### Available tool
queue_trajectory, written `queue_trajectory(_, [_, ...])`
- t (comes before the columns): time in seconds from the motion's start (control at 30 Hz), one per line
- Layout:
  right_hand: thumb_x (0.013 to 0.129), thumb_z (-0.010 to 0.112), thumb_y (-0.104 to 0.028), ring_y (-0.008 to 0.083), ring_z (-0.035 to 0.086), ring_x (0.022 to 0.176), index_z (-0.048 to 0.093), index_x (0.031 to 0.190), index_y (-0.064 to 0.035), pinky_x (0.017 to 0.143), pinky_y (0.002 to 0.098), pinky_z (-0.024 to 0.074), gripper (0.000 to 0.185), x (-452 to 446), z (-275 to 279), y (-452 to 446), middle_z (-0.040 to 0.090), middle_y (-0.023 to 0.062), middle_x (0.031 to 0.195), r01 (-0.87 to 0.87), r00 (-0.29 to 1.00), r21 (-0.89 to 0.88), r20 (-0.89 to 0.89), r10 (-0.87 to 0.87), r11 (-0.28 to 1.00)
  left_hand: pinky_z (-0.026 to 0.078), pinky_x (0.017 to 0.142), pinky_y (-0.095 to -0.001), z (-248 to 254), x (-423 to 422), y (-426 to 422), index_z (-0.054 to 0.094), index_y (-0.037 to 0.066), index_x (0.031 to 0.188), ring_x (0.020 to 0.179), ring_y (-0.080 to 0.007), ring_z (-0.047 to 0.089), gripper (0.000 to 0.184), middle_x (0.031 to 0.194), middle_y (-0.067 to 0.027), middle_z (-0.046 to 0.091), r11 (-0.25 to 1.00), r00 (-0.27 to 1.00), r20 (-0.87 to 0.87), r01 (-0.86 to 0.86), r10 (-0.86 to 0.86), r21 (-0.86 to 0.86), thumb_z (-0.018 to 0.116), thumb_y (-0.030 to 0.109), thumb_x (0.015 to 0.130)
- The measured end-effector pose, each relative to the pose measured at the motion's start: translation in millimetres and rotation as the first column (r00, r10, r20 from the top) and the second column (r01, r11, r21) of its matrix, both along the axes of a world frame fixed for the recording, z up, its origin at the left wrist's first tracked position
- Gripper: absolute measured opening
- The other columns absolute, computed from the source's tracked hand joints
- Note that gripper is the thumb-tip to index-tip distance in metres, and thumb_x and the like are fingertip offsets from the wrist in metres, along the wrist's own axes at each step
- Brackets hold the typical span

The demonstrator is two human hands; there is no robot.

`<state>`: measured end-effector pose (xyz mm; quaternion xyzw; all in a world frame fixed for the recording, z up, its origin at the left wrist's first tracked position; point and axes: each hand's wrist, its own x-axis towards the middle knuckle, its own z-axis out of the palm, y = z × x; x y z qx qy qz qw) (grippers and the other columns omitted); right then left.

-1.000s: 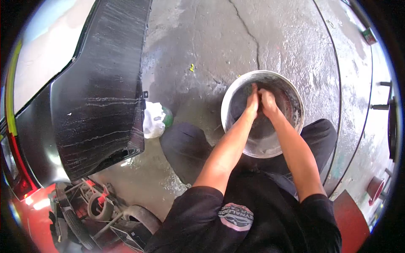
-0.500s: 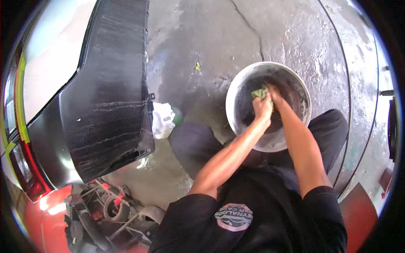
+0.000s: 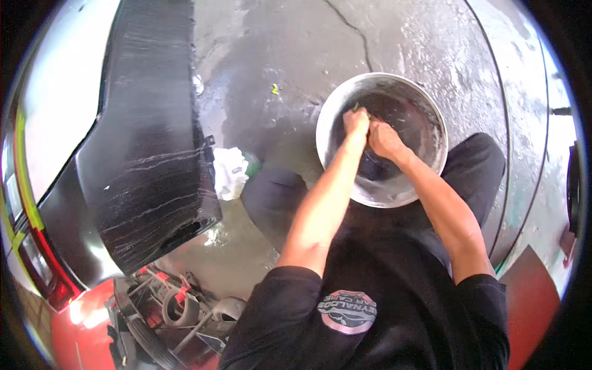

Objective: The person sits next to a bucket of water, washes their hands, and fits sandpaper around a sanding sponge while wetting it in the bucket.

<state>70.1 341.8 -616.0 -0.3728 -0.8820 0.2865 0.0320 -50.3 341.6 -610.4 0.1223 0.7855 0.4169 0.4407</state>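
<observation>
A round metal basin (image 3: 328,117) with dark water inside stands on the wet floor in front of my crossed legs. Both hands are inside its rim, close together. My left hand (image 3: 356,125) is closed round a greenish cloth (image 3: 357,106), of which only a small bit shows above the fingers. My right hand (image 3: 385,139) is closed just beside it, its fingers curled toward the left hand; whatever they hold is mostly hidden.
A black car panel (image 3: 148,142) with wet streaks stands at the left. Near its edge lie a white cloth (image 3: 229,174) and a green object (image 3: 253,164). Dusty mechanical parts (image 3: 182,307) are at the lower left. A yellow scrap (image 3: 275,89) lies on the floor.
The greenish cloth, clearly visible half a second ago, is now mostly covered by my hands. My left hand has moved up and left in the basin. The view has shifted slightly.
</observation>
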Motion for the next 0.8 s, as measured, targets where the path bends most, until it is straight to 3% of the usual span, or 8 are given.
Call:
queue_trajectory(0.1, [0.087,0.058,-0.015,0.0435,0.063,0.117,0.059,0.127,0.0078,0.099,0.0491,0.0514,0.046,8,6,-12,0.062,0.0327,0.126,0.055,0.969,-0.042,-0.238,-0.063,0.998,0.050,0.071,-0.0448,-1,0,9,0.066,-0.014,0.092,0.074,-0.0268,0.065,0.028,0.084,-0.0184,0.069,0.996,0.996,0.027,-0.087,0.086,0.036,0.061,0.013,0.087])
queue_trajectory(0.23, [0.092,0.057,-0.023,0.0386,0.032,0.151,0.041,0.152,0.0019,0.121,0.0570,0.0280,0.068,8,20,-2,0.036,0.0293,0.159,-0.118,0.937,-0.069,0.323,0.134,0.991,0.052,0.075,-0.0456,-10,20,-1,0.067,-0.010,0.101,0.082,-0.0336,0.069,0.027,0.093,-0.0242,0.072,0.994,0.994,-0.064,0.092,-0.088,0.063,0.060,0.014,0.090])
queue_trajectory(0.37, [0.097,0.051,-0.028,0.0339,0.029,0.153,0.045,0.154,-0.0146,0.127,0.0531,0.0139,0.058,6,31,22,0.040,0.0091,0.162,-0.121,0.900,-0.167,0.397,0.179,0.978,0.051,0.075,-0.0439,42,38,-25,0.069,-0.002,0.105,0.085,-0.0285,0.067,0.020,0.089,-0.0184,0.069,0.902,0.870,-0.274,0.431,-0.410,0.020,0.058,0.012,0.096])
queue_trajectory(0.4, [0.098,0.051,-0.027,0.0316,0.032,0.151,0.046,0.153,-0.0142,0.126,0.0484,0.0163,0.057,3,-8,23,0.040,0.0087,0.162,-0.203,0.914,-0.134,0.328,0.237,0.970,0.051,0.088,-0.0474,42,47,-39,0.072,0.002,0.112,0.099,-0.0370,0.067,0.024,0.104,-0.0240,0.068,0.795,0.653,-0.561,0.606,-0.510,-0.018,0.060,0.014,0.095])
queue_trajectory(0.47, [0.099,0.050,-0.026,0.0270,0.037,0.149,0.046,0.153,-0.0134,0.126,0.0392,0.0209,0.055,-4,-86,23,0.042,0.0078,0.161,-0.356,0.913,-0.039,0.200,0.357,0.934,0.046,0.106,-0.0499,47,58,-43,0.073,0.004,0.116,0.124,-0.0515,0.054,0.030,0.137,-0.0368,0.050,0.843,0.717,-0.548,0.536,-0.430,0.040,0.065,0.015,0.089])
queue_trajectory(0.6, [0.098,0.050,-0.021,0.0260,0.045,0.143,0.066,0.130,-0.0010,0.121,0.0444,0.0301,0.041,2,17,-17,0.051,0.0217,0.149,-0.500,0.848,0.144,0.281,0.450,0.854,0.048,0.103,-0.0527,11,5,-4,0.073,0.003,0.117,0.118,-0.0425,0.065,0.034,0.121,-0.0346,0.065,0.778,0.667,-0.407,0.575,-0.625,-0.252,0.061,0.019,0.089])
queue_trajectory(0.7, [0.096,0.053,-0.019,0.0265,0.058,0.129,0.074,0.117,-0.0032,0.113,0.0443,0.0415,0.034,6,59,-29,0.068,0.0134,0.129,-0.421,0.906,0.485,0.181,0.382,0.767,0.051,0.098,-0.0536,-5,-26,11,0.073,0.000,0.113,0.111,-0.0398,0.069,0.035,0.113,-0.0294,0.070,0.717,0.707,-0.151,0.642,-0.691,-0.271,0.060,0.020,0.088])
queue_trajectory(0.8, [0.100,0.046,-0.024,0.0303,0.055,0.131,0.066,0.128,-0.0049,0.115,0.0435,0.0395,0.040,-2,8,-12,0.060,0.0182,0.137,-0.469,0.855,-0.099,0.198,0.479,0.878,0.050,0.097,-0.0564,4,11,1,0.073,0.001,0.104,0.107,-0.0428,0.069,0.032,0.108,-0.0293,0.070,0.598,0.475,-0.392,0.743,-0.788,-0.302,0.059,0.025,0.087])
